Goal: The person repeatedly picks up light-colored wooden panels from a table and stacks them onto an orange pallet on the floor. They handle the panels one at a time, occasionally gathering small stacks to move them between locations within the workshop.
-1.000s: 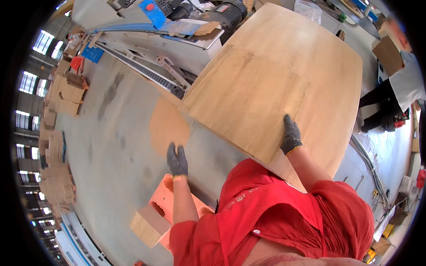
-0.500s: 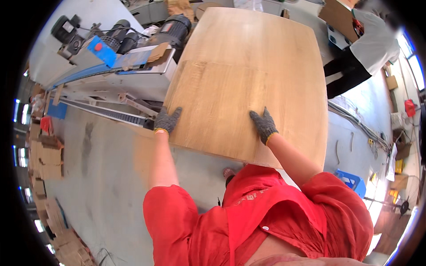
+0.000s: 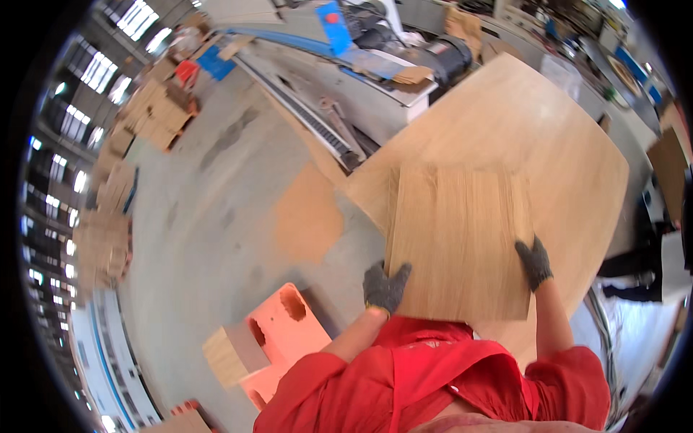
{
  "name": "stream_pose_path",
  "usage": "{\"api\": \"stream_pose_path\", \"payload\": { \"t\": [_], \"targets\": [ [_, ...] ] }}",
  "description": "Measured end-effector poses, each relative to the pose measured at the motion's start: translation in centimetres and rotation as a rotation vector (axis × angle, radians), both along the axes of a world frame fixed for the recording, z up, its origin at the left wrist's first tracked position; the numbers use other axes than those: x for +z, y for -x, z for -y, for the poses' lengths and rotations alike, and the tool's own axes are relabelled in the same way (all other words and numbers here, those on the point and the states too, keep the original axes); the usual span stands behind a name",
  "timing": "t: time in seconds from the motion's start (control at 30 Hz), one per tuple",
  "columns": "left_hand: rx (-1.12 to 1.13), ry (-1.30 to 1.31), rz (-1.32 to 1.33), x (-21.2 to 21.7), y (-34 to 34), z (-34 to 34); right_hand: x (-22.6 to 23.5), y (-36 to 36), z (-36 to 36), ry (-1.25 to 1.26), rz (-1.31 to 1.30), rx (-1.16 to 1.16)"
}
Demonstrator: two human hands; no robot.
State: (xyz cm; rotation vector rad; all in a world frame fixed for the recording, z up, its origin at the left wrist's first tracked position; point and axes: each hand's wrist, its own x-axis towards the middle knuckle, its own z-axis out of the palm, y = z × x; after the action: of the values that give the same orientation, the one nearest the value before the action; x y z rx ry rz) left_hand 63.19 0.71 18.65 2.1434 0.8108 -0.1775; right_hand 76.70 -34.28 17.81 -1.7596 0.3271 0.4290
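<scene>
Head camera view: a rectangular light-brown wood-grain panel (image 3: 462,242) is gripped at opposite edges by the grey-gloved left hand (image 3: 384,290) and grey-gloved right hand (image 3: 535,265), thumbs parted from fingers, over a broad pale wooden tabletop (image 3: 538,123); contact beneath cannot be told.

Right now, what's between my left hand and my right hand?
In the head view, a wood-grain board lies between your left hand and right hand, one at each side edge. I can't tell if it's a single board.
</scene>
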Motion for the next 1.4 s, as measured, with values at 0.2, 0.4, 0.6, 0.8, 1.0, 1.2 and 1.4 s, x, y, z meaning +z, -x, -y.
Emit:
{"api": "stream_pose_path", "payload": {
  "t": [0.2,0.4,0.6,0.8,1.0,1.2,1.4],
  "targets": [
    [0.429,0.415,-0.011,0.9,8.4,4.2,2.5,1.8,-0.6,0.023,0.129,0.22],
    [0.443,0.435,-0.007,-0.5,12.0,5.2,1.9,1.4,0.2,-0.311,-0.18,0.248],
    [0.38,0.639,0.024,-0.4,12.5,5.6,5.1,1.4,-0.2,-0.241,-0.13,0.202],
    [0.364,0.657,0.048,-3.9,13.9,5.0,0.4,5.7,1.1,-0.213,0.09,0.173],
    [0.307,0.568,0.245,2.4,11.2,2.2,7.9,5.6,-0.4,-0.127,0.436,0.175],
    [0.107,0.549,0.795,2.8,7.9,5.6,7.7,7.7,9.5,-0.104,0.593,0.092],
    [-0.103,0.415,0.822,9.7,5.6,2.6,6.2,3.6,10.8,0.325,0.859,0.272]
  ]
}}
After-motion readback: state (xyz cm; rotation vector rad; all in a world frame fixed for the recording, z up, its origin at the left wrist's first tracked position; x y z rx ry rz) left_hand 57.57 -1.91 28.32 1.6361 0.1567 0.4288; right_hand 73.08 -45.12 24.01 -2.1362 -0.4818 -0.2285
